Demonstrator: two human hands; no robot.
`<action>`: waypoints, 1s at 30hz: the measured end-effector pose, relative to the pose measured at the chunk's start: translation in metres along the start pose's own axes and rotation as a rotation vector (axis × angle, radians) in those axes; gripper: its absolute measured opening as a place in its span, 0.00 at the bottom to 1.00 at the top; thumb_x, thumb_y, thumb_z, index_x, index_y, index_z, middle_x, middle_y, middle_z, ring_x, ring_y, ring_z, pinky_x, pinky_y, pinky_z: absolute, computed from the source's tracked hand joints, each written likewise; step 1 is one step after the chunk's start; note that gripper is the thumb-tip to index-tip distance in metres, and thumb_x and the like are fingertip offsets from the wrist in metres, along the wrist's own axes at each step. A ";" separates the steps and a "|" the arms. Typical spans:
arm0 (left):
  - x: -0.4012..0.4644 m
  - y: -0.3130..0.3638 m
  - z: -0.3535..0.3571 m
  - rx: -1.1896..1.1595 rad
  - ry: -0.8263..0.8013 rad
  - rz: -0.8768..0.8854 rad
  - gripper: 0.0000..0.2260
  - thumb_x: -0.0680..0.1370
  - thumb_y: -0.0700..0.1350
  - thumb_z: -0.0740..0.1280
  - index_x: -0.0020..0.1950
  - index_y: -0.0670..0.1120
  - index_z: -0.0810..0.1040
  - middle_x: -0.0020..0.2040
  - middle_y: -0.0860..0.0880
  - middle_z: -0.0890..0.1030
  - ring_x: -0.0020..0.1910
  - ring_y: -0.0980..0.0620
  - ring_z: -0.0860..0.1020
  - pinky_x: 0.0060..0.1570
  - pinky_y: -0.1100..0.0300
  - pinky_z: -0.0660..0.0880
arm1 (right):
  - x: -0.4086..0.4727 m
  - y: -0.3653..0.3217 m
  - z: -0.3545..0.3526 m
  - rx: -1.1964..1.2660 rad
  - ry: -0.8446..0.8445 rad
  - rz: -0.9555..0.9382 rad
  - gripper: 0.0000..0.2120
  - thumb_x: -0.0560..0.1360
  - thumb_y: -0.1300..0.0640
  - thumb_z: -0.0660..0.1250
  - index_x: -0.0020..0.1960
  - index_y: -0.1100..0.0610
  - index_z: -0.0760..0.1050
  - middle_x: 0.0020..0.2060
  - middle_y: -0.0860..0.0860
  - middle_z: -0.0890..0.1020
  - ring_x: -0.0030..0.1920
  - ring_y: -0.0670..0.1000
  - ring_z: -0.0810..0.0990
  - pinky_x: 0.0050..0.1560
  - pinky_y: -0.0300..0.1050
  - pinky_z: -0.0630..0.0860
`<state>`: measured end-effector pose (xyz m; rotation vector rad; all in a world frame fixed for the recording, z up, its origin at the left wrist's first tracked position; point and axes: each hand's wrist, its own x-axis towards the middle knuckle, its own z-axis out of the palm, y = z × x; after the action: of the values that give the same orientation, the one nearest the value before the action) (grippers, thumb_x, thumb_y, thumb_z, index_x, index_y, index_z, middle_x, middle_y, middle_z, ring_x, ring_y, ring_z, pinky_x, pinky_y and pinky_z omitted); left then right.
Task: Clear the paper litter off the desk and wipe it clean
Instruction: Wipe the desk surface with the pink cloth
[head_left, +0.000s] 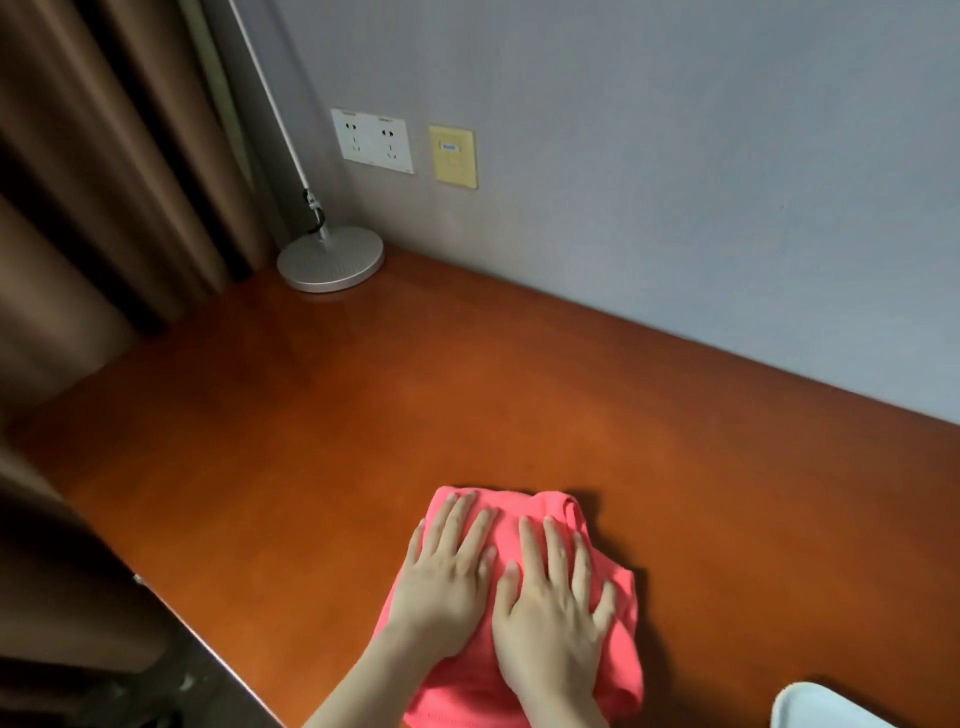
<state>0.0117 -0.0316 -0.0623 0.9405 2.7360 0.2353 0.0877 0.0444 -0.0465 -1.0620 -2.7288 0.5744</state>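
Crumpled coral-pink cloth (524, 613) near our edge of the glossy orange-brown wooden tabletop (311, 415), our left hand (447, 577) and right hand (556, 603) pressed flat on it, fingers straight, round silver lamp base (330, 258) far corner, white double wall socket (373, 140), yellow wall plate (453, 156) with unreadable blue label.

Plain coral-pink cloth (524, 613) near the front edge of the bench (363, 415), itself a glossy reddish-orange wood tone without visible pattern. Silver-grey round lamp base (330, 258) with a pale metallic pole at the far left corner. Flat bluish-grey wall (675, 156) behind, with a white double socket (373, 140) and a pale yellow plate (453, 156) carrying a small blue label. Brown curtain (104, 156) at left, dark in the folds. Whitish object (815, 709) at the front right edge.
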 end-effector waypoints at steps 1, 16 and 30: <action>0.016 -0.004 -0.004 0.019 0.001 0.033 0.22 0.82 0.54 0.44 0.76 0.57 0.43 0.77 0.54 0.39 0.75 0.55 0.36 0.73 0.55 0.41 | 0.013 -0.005 0.003 0.005 0.019 0.023 0.24 0.69 0.49 0.53 0.56 0.50 0.82 0.57 0.51 0.82 0.58 0.56 0.80 0.56 0.57 0.63; 0.296 -0.099 -0.070 -0.117 0.006 0.279 0.22 0.82 0.51 0.50 0.76 0.54 0.52 0.77 0.53 0.51 0.76 0.55 0.45 0.74 0.50 0.46 | 0.269 -0.111 0.080 -0.029 0.109 0.230 0.24 0.78 0.47 0.52 0.74 0.44 0.59 0.75 0.45 0.58 0.76 0.52 0.51 0.69 0.59 0.43; 0.270 -0.251 -0.102 -0.139 0.134 -0.062 0.21 0.82 0.49 0.49 0.75 0.48 0.56 0.76 0.47 0.53 0.76 0.49 0.49 0.74 0.48 0.51 | 0.275 -0.246 0.142 -0.033 -0.065 -0.111 0.25 0.77 0.45 0.50 0.74 0.43 0.56 0.76 0.46 0.56 0.75 0.54 0.48 0.67 0.65 0.42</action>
<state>-0.3694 -0.0671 -0.0679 0.8291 2.8204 0.4862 -0.3060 0.0227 -0.0748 -0.9074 -2.8408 0.5570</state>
